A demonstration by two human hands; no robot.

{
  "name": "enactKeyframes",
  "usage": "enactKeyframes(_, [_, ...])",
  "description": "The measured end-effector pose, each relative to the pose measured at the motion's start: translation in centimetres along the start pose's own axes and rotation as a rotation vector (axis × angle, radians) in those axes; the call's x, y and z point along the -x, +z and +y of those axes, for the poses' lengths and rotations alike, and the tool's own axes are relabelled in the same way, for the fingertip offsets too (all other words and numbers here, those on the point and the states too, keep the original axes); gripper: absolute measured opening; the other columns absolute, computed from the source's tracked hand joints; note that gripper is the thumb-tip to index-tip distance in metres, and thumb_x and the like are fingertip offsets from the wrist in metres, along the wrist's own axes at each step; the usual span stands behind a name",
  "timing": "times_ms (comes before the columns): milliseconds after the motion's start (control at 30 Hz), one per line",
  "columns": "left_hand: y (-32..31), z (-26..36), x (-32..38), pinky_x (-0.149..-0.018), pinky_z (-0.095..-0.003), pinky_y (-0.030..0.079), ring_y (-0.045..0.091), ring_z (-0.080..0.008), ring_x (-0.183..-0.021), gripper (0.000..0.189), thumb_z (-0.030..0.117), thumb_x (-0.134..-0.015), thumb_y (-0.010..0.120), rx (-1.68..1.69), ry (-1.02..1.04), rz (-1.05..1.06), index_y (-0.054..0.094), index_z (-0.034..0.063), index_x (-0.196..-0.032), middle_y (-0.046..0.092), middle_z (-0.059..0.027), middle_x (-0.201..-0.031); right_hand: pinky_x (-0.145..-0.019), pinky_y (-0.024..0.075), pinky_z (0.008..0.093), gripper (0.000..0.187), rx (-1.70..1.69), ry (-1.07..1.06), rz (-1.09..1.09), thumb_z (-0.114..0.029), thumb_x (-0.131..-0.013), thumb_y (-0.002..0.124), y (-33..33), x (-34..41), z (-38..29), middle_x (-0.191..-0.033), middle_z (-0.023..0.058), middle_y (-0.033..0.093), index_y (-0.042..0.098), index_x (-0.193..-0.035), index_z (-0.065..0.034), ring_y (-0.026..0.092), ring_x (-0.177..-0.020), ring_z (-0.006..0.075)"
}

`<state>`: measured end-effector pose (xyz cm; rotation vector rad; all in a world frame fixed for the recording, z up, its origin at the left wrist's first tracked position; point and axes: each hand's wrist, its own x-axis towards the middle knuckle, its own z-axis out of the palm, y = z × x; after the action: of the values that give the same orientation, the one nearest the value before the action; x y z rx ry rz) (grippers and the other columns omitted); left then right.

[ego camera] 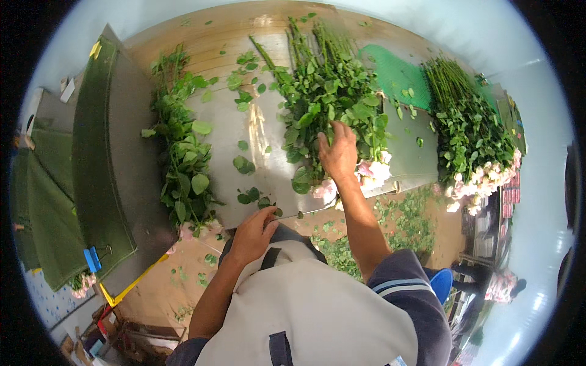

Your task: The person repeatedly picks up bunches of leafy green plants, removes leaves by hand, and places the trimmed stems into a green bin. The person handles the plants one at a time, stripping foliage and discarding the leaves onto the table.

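Note:
My right hand (pixel 339 151) reaches over a pile of long-stemmed roses (pixel 336 91), its thumb and fingers apart among the leaves. The pale pink blooms (pixel 375 174) of this pile face me, and the bare stem ends point away. At the near edge of the metal table (pixel 229 137) rests my left hand (pixel 254 235), thumb spread from the fingers. Loose leaves (pixel 263 202) lie just beside its fingertips; I see nothing held in it. A smaller row of roses (pixel 185 155) lies on the left, with pink blooms (pixel 201 228) hanging at the table edge.
Another large rose bundle (pixel 471 110) lies on the right, near green netting (pixel 396 71). A panel with green cloth (pixel 94 151), clipped by a blue binder clip (pixel 92 259), stands at left. Fallen leaves (pixel 407 224) litter the floor. A person (pixel 496 286) is at the far right.

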<state>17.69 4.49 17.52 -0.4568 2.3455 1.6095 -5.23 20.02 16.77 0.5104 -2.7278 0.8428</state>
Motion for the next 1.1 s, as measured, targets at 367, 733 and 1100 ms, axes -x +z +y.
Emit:
enactKeyframes(367, [2.1,0.7,-9.3,-0.087,-0.0309,0.047,0.062,-0.0212,-0.100,0.034,0.016,-0.094,0.055,0.257,0.176,-0.022,0.051,-0.0005,-0.124,0.064,-0.0152,-0.107,-0.091,0.0452,0.0420,0.053,0.175,0.098,0.009,-0.030,-0.081,0.068,-6.7,-6.1,8.0,-0.114,0.0250,0.059,0.053,-0.121,0.0010,0.057,-0.107,0.0392])
enactKeyframes(733, [9.6,6.5,-21.5,-0.104,-0.0432,0.035,0.042,-0.0382,-0.124,0.062,0.019,-0.087,0.061,-0.123,0.272,0.074,0.032,0.0008,-0.138,0.043,-0.0232,-0.135,-0.091,0.0471,0.0362,0.071,0.195,0.370,-0.543,-0.042,-0.071,0.073,4.5,-11.1,19.6,-0.118,0.0135,0.061,0.046,-0.125,-0.0043,0.060,-0.103,0.0343])
enactKeyframes(1100, [11.9,4.8,-23.2,-0.104,-0.0453,0.035,0.041,-0.0385,-0.125,0.058,0.021,-0.089,0.058,-0.390,0.315,0.099,0.034,0.0041,-0.139,0.040,-0.0192,-0.140,-0.084,0.0506,0.0334,0.086,-0.656,0.617,-0.198,-0.015,-0.071,0.076,-14.6,-13.7,12.6,-0.111,0.0231,0.062,0.026,-0.134,0.0138,0.062,-0.097,0.0262])
